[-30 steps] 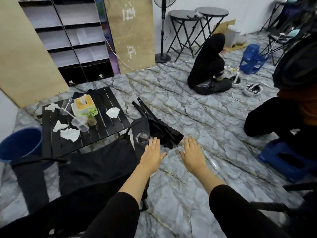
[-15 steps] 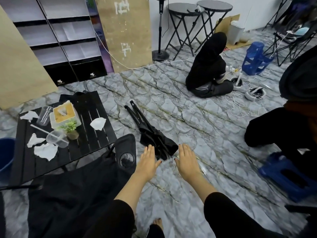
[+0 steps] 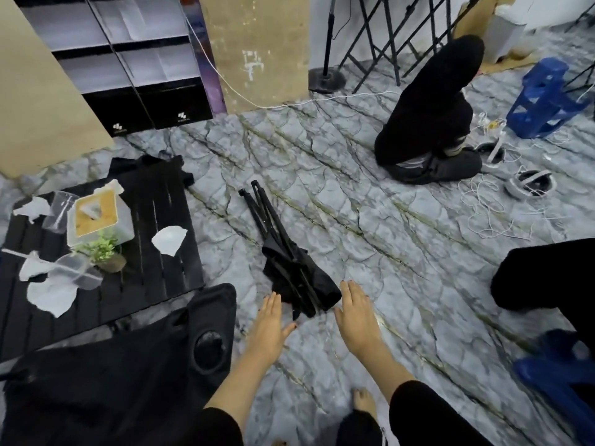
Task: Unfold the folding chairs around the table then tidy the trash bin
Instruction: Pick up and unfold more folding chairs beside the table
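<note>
Black fabric bunched round thin black poles: that's the folded chair (image 3: pixel 294 262), lying flat on the marble-patterned floor (image 3: pixel 370 239), just right of the low black slatted table (image 3: pixel 161 239), its leg tips pointing away from the person. Both hands are reaching down over its near end, the left hand (image 3: pixel 269 326) just beside the cloth on one side, the right hand (image 3: pixel 355 313) by the other edge; fingers (image 3: pixel 349 292) on both are stretched out flat and slightly apart, clamped on nothing. My read: this bundle is light, stiff along the tubes and floppy in the cloth, so grabbing fabric alone would let it sag and slip. Better to take the poles themselves at the near end, one hand per side, then lift and spread. Left of the hands an already opened chair (image 3: pixel 128 381) sits by the table, cup holder showing. On the table: a tissue box (image 3: pixel 96 217), a small plant (image 3: pixel 104 249), clear cups (image 3: pixel 59 207) and crumpled tissues (image 3: pixel 169 239). Further out, seated people and blue stools (image 3: pixel 544 98); no trash bin visible
</note>
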